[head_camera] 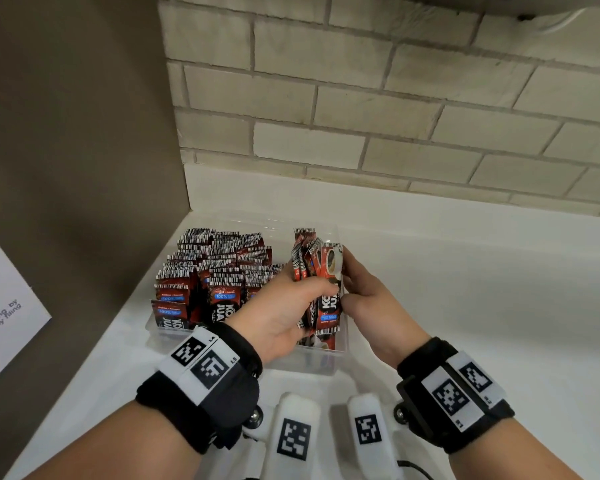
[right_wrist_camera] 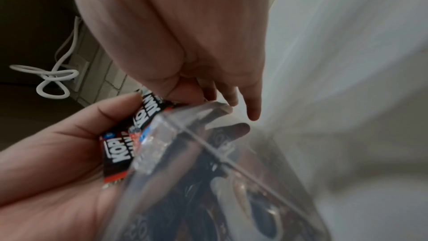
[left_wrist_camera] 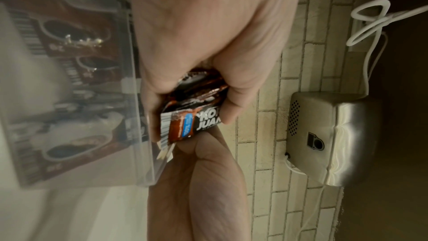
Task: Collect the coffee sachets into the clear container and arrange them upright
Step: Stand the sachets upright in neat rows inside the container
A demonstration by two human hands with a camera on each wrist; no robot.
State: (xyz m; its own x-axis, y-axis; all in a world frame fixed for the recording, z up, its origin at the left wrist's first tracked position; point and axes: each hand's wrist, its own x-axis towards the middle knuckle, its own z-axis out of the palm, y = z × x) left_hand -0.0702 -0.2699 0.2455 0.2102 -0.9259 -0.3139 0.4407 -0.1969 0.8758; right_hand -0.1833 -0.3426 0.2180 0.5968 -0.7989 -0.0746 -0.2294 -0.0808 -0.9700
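Coffee sachets [head_camera: 208, 271] fill most of the clear container [head_camera: 340, 355], which sits on the white tabletop [head_camera: 465, 306] at the centre of the head view, close to the brick wall [head_camera: 361, 116] above it. We see the red-and-black packets standing upright in tight rows across the left and middle of the container; they overlap too closely for us to count, though they number several dozen. At the right end of the container a smaller bundle [head_camera: 326, 289] stands up, gripped from both sides.

Our left hand [head_camera: 284, 317] curls its fingers and thumb round this bundle from the left, and the left wrist view shows the packets [left_wrist_camera: 192, 113] bunched in the fist, with the container wall [left_wrist_camera: 139, 98] just beside it. Our right hand [head_camera: 371, 303] comes in from the right edge of the container, thumb and forefinger pinching the outermost sachet of the bundle. In the right wrist view, two of its fingertips [right_wrist_camera: 253, 114] point loosely down past the container's clear corner [right_wrist_camera: 208, 109].

We count one container, two hands and one held bundle of perhaps half a dozen sachets. At the left edge of the head view a white printed sheet [head_camera: 4, 306] leans on a brown panel. In the left wrist view a metal box [left_wrist_camera: 336, 135] is fixed to the wall, with a white cable [left_wrist_camera: 370, 21] looped above it.
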